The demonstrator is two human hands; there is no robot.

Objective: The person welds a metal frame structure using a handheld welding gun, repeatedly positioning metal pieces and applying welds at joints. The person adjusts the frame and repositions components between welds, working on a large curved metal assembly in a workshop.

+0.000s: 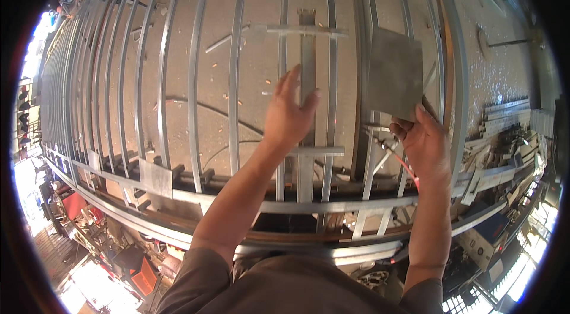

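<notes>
My right hand [424, 141] pinches the lower right corner of a flat grey metal plate [395, 73], fingers behind it and thumb in front. The plate is held up over the bars on the right. My left hand [291, 109] is held out over the middle of the metal frame, fingers and thumb apart, with nothing in it. Under and beside it run long metal bars [236, 76] of the frame. A short crosspiece [306, 30] lies across two bars beyond my left hand, and another short crosspiece [317, 151] lies nearer to me.
A long metal rail [285, 207] crosses in front of my body. Another square plate [155, 178] rests on it at the left. Stacked metal tubes [504, 118] lie at the right. A dark cable [219, 113] and scraps are on the floor. A blue-and-grey machine [484, 243] stands at lower right.
</notes>
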